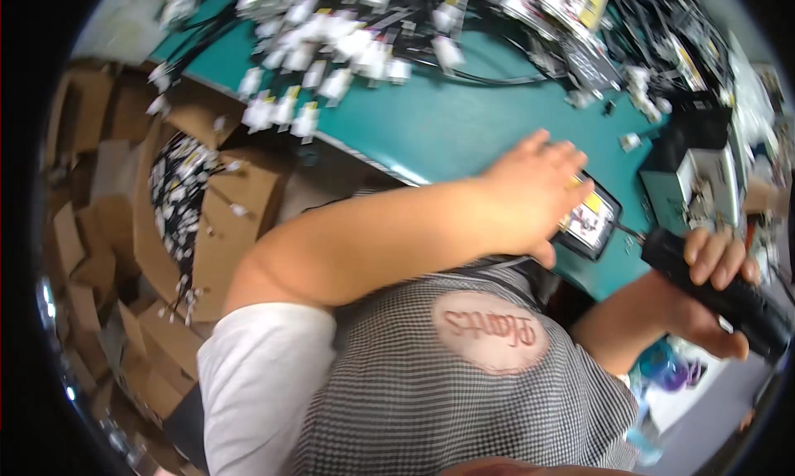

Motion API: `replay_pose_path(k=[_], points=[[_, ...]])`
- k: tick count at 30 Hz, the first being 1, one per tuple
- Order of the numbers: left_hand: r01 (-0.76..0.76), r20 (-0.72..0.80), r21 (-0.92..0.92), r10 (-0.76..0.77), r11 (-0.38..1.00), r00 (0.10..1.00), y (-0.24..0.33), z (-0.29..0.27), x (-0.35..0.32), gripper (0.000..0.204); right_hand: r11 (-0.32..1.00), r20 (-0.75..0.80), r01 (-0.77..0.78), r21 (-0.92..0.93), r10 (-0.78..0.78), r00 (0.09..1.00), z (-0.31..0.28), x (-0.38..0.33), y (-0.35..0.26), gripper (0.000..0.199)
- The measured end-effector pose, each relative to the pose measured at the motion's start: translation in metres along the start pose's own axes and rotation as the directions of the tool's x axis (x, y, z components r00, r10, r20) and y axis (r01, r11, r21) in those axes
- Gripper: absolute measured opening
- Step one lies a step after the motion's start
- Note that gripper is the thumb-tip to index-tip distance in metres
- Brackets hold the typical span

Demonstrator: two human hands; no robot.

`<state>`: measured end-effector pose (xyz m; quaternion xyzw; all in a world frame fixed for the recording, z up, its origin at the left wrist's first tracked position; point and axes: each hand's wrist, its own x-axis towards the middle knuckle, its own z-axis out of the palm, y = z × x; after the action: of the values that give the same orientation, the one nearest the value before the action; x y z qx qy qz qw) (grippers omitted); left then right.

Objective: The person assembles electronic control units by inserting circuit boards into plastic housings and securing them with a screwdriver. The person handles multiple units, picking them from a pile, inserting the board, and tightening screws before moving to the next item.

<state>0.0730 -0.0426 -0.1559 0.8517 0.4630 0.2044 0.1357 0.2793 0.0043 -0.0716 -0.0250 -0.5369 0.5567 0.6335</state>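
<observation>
Checked apron cloth [464,393] fills the foreground. At three o'clock the right hand [712,294] wraps its fingers fully around a black power screwdriver [729,298], tip angled toward a small black-framed device [590,219], which the left hand [534,194] pins flat, fingers spread, probably to steady it, on the green bench [447,128]. White packets [331,53] crowd twelve o'clock; cardboard boxes [124,252] sit at nine.

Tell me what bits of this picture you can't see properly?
- Small black-framed device, head view: the left hand covers most of it.
- Black cylindrical power tool, head view: the right hand hides its middle, and its far end runs off the picture's edge.
- Small white plastic parts on the green table: too blurred to tell what they are.
</observation>
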Motion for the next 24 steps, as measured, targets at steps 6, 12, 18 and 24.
replay_pose_path(k=[6,12,18,24], points=[[0.256,0.030,-0.111,-0.254,0.960,0.967,-0.001,-0.029,-0.011,0.074,1.000,0.047,0.005,-0.030,-0.004,0.999,-0.004,0.002,-0.012,0.080],[0.443,-0.354,-0.281,-0.521,0.852,0.777,-0.023,-0.085,-0.090,0.079,0.998,0.052,-0.024,0.060,0.021,0.998,-0.020,0.013,-0.008,0.078],[0.869,-0.819,-0.167,-0.556,0.466,0.141,-0.055,-0.200,-0.296,0.044,0.999,-0.034,-0.033,0.006,0.033,0.999,-0.038,0.014,-0.009,0.076],[0.972,-0.865,0.127,-0.501,-0.199,0.010,-0.064,-0.237,-0.427,0.061,0.998,-0.081,-0.055,0.023,0.057,0.995,-0.046,0.014,-0.002,0.073]])
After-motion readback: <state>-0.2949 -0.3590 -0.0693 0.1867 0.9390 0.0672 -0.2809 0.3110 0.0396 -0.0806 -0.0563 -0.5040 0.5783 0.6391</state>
